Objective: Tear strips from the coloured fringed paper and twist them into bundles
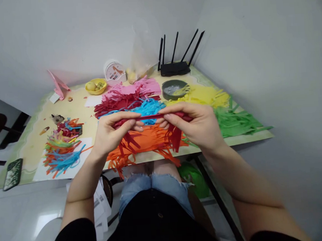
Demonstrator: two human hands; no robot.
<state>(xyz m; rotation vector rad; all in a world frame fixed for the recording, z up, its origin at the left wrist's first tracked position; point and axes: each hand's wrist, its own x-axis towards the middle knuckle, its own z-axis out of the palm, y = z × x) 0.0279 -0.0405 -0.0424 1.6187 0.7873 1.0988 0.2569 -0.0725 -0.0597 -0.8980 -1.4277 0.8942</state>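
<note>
My left hand [112,130] and my right hand [197,123] are raised over the near edge of the table [32,142], fingers pinched on the two ends of a red fringed paper strip [152,117]. The strip runs level between them and its cut fringe hangs down below my right fingers. Under it lies an orange pile of cut paper strips [148,141]. Behind it sit blue strips [149,107], dark red strips [115,103] and pink strips [136,88].
Yellow strips [209,95] and green strips [236,120] lie to the right beside a grey bowl [175,89]. A mixed heap of strips [62,149] sits on white paper at left, near a phone [13,174]. A router [175,66], tub [115,72] and yellow bowl [95,86] stand at the back.
</note>
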